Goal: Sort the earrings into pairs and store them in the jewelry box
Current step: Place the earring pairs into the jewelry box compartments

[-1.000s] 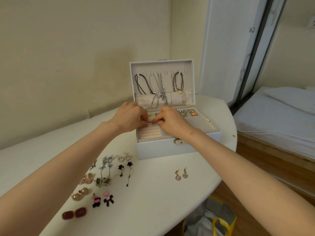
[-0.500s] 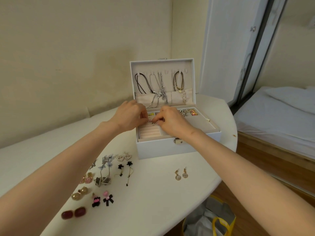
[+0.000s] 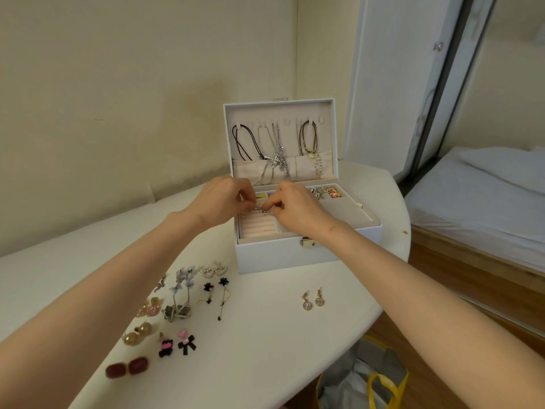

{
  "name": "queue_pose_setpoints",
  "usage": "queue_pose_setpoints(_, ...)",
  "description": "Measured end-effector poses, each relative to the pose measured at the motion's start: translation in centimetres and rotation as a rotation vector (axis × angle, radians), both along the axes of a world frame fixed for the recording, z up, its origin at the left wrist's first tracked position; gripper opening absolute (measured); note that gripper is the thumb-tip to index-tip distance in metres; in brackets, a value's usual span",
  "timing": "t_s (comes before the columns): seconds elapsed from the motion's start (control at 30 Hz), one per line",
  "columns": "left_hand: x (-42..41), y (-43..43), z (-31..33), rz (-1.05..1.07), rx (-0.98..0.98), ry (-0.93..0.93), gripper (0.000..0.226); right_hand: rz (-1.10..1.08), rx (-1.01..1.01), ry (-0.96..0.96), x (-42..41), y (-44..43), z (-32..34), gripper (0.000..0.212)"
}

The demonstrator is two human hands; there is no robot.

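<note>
Over the jewelry box (image 3: 280, 256), left hand (image 3: 219, 202) and right hand (image 3: 298, 209) unmoved, both tight on one sparkly earring (image 3: 264, 212).

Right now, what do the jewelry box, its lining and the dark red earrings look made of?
The jewelry box: white shell, probably faux leather or coated board; smooth, matte, crisp edges. Its lining: beige velvety fabric; dull, soft-looking ridged rolls. The dark red earrings: likely glass or resin; glossy, with light highlights. None is certain by look alone.
</note>
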State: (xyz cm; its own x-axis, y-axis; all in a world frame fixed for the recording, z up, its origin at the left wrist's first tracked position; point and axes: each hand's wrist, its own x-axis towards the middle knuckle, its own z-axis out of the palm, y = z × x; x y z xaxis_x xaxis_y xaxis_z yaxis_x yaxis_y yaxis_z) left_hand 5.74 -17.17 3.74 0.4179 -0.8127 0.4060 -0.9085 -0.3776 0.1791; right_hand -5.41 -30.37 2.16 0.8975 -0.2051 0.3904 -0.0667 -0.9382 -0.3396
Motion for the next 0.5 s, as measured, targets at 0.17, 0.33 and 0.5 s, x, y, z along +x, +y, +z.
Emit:
queue_pose_setpoints(0.17, -0.07, -0.13, -0.14, -0.011, -0.005, 0.024, 0.008, 0.000, 0.001, 0.000, 0.14, -0.08, -0.19, 0.025)
queue_pose_setpoints(0.33, -0.53, -0.34, -0.15, -0.003, 0.003, -0.086, 0.007, 0.001, -0.002, 0.005, 0.13, -0.03, -0.13, 0.026)
queue_pose_setpoints(0.5, -0.71, -0.49, -0.24, 0.023, 0.000, -0.144, 0.008, 0.001, 0.002, 0.003, 0.06, 0.04, -0.10, 0.026)
